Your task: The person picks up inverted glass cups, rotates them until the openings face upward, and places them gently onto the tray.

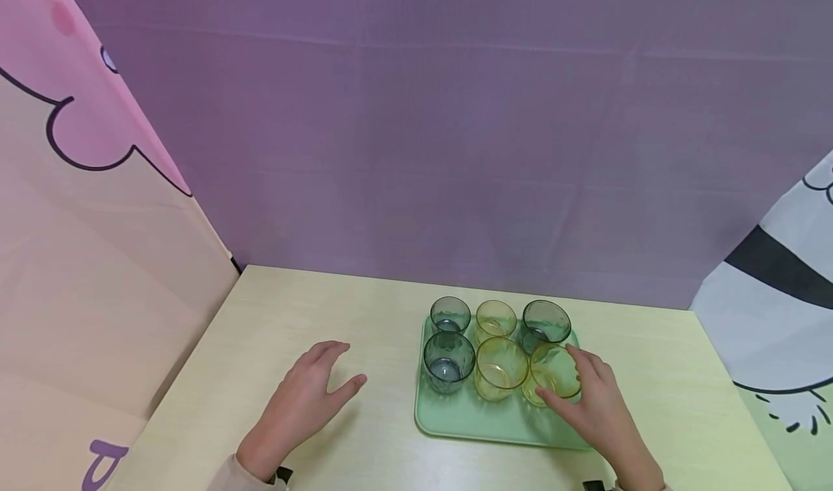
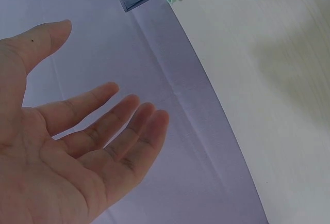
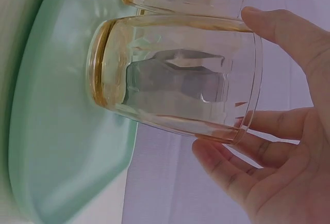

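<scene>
At the front right of a green tray (image 1: pixel 478 420), my right hand (image 1: pixel 595 404) holds a clear yellow glass (image 1: pixel 541 377) near its rim. In the right wrist view the thumb lies on one side of this glass (image 3: pixel 175 79) and the fingers on the other, and its base is at the tray. My left hand (image 1: pixel 304 395) hovers over the table left of the tray, thumb and fingers spread, holding nothing. Beside the held glass stands another yellow glass (image 1: pixel 500 369), with a grey glass (image 1: pixel 449 364) to its left.
Behind them on the tray are a small grey glass (image 1: pixel 450 314), a small yellow glass (image 1: pixel 496 320) and a dark green-grey glass (image 1: pixel 545 322). The glasses stand close together. A pale wooden table (image 1: pixel 364 440) lies beneath, with a purple cloth (image 1: pixel 416 151) hanging behind it.
</scene>
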`<move>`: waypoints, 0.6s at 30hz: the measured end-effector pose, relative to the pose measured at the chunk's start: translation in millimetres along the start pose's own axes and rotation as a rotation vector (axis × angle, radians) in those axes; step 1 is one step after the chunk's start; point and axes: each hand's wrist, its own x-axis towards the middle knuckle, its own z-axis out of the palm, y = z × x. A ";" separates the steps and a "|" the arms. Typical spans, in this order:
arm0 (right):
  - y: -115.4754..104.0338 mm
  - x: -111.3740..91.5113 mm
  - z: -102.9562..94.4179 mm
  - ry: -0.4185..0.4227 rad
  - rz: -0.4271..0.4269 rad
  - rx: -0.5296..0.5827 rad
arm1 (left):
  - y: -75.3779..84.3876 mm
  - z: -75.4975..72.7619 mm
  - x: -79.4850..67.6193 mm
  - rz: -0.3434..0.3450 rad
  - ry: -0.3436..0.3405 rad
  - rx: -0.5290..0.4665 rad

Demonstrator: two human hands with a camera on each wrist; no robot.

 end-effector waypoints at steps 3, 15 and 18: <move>0.4 -0.6 0.9 0.002 -0.001 -0.005 | -0.1 -0.1 -0.6 0.000 0.001 0.003; -0.2 -0.5 2.2 0.003 -0.043 -0.045 | 1.7 -0.9 -0.4 0.005 0.006 0.007; -2.6 0.7 0.0 0.033 -0.086 -0.062 | 2.8 -1.8 -0.6 0.008 0.007 0.010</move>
